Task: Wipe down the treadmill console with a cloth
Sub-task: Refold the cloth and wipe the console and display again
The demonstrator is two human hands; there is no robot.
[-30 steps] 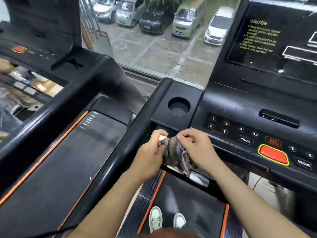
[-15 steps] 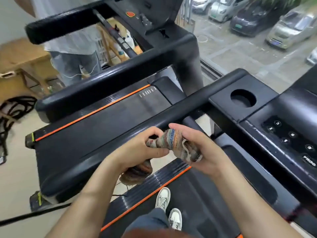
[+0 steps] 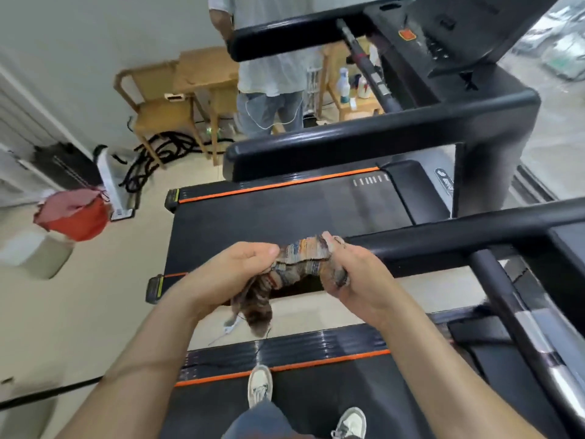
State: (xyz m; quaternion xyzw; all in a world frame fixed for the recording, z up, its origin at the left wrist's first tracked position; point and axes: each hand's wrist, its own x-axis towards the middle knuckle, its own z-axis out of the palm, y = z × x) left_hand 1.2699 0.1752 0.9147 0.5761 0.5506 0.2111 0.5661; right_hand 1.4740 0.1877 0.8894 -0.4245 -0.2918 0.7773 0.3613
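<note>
While both hands meet at the middle of the head view, the cloth (image 3: 299, 264) is bunched between them, above the gap between two treadmills. The left hand (image 3: 234, 274) has its grip clamped on the cloth's left part, fingers curled over it, and a loose tail hangs down below that hand. The right hand (image 3: 354, 280) has its grip clamped on the right part, thumb on top. A black handrail (image 3: 459, 231) runs just behind the right hand. Two white shoes (image 3: 259, 386) stand on the near belt (image 3: 300, 403). Another person's legs (image 3: 269, 112) stand beyond the far treadmill (image 3: 285, 213), near a wooden desk (image 3: 164, 112).
</note>
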